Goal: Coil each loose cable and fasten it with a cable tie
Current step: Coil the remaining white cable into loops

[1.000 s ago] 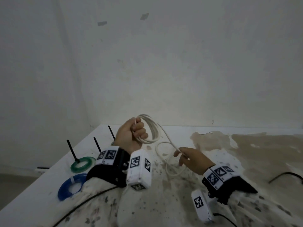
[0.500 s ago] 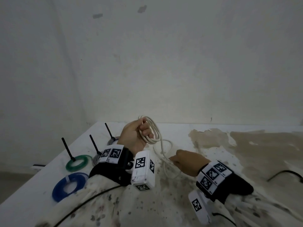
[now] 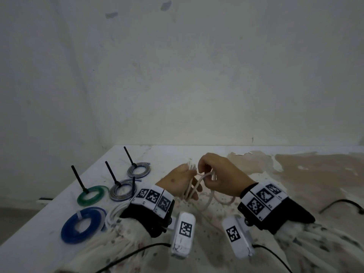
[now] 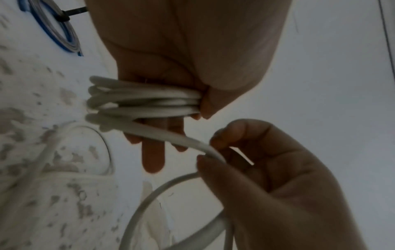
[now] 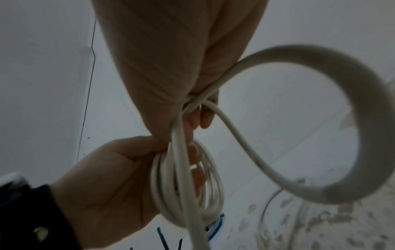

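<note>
A white cable (image 3: 189, 187) is partly coiled in my left hand (image 3: 183, 180), above the table's middle. In the left wrist view the thumb clamps several turns of the coil (image 4: 145, 99) against the fingers of my left hand (image 4: 181, 121). My right hand (image 3: 208, 172) touches the left one and pinches the free strand just beside the coil. The pinch of my right hand (image 4: 215, 148) shows between thumb and forefinger. From my right hand (image 5: 196, 108) a loose loop (image 5: 320, 191) swings out and down to the table. My left hand (image 5: 119, 169) holds the coil (image 5: 205, 194) below it.
Tied coils lie at the table's left: green (image 3: 91, 195), blue (image 3: 82, 225), two grey ones (image 3: 121, 189) (image 3: 138, 170), and a white one (image 3: 113, 213) half under my left sleeve. Black tie tails (image 3: 78, 178) stick up. A black cable (image 3: 338, 203) lies at the right. The table (image 3: 295, 174) is stained.
My right hand rose from near the table to the left hand, bringing the strand up to the coil. The left hand came down a little with the coil.
</note>
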